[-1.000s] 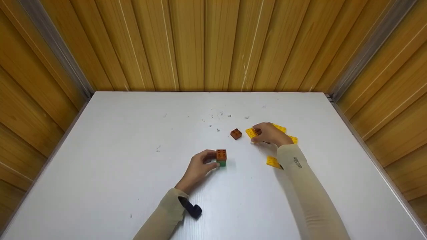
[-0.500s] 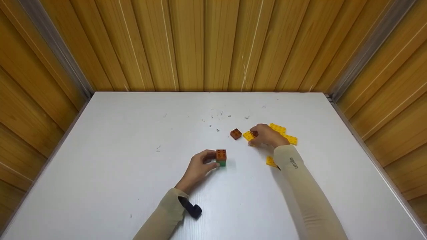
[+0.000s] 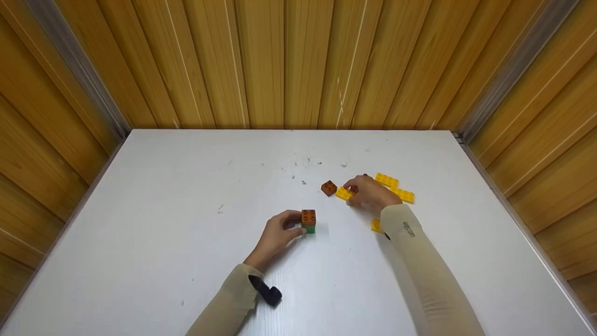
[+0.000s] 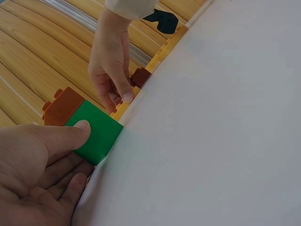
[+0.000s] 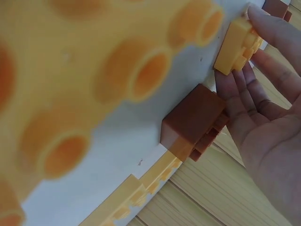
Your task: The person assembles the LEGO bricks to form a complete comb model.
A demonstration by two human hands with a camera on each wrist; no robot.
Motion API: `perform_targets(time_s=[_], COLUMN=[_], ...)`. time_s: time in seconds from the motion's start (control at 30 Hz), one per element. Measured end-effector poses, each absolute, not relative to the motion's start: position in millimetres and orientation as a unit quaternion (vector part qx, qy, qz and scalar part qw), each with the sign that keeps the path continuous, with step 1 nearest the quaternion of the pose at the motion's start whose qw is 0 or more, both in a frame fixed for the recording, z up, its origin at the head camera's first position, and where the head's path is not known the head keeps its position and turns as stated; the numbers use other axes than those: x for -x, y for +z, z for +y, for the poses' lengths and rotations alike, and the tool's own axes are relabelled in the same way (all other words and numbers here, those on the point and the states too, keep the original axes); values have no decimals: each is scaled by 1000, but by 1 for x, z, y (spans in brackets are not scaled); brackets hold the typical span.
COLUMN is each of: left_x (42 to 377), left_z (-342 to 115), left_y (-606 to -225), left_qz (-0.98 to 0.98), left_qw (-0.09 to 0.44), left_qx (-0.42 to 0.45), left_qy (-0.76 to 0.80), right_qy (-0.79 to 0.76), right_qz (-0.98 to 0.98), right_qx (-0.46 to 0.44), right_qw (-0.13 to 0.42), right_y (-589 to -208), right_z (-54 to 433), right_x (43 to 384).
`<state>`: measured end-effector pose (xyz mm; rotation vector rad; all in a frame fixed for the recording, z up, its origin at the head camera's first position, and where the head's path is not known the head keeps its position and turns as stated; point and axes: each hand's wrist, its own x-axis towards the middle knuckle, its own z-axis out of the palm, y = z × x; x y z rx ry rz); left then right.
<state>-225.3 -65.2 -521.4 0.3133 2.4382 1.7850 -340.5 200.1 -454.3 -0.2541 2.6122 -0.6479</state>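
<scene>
My left hand (image 3: 276, 234) holds a two-brick stack on the white table (image 3: 154, 224), thumb on the green brick (image 4: 99, 134). An orange brick (image 3: 308, 217) sits on top of the green one. Farther back and to the right, my right hand (image 3: 371, 192) pinches a yellow brick (image 5: 233, 44) low over the table, between thumb and fingers. Just left of it lies a brown brick (image 3: 329, 188). Another brown brick (image 5: 193, 117) stands by the right fingers in the right wrist view, mostly covered by the hand in the head view.
Two flat yellow bricks, one farther back (image 3: 386, 180) and one nearer (image 3: 404, 195), lie right of the right hand. A further yellow brick (image 3: 377, 226) is partly hidden by the right sleeve (image 3: 419, 261). Wood-patterned panels (image 3: 261, 65) stand around the table.
My right hand has drawn the yellow brick a little left and nearer, turning it, close to the left brown brick. My left hand and its stack stay put.
</scene>
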Motion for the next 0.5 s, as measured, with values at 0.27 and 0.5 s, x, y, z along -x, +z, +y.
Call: perform_targets(time_s=[0.27,0.5], left_x=[225,225], left_z=[-65,-64], left_y=[-519,-519], left_qz=[802,809], left_qw=[51,57], left_qx=[-100,-88], left_qy=[586,579], right_qy=[-246,-237], right_qz=[941,941], right_qx=[94,104], right_qw=[214,218], right_y=[-455,-456], right_z=[202,203], right_x=[337,339])
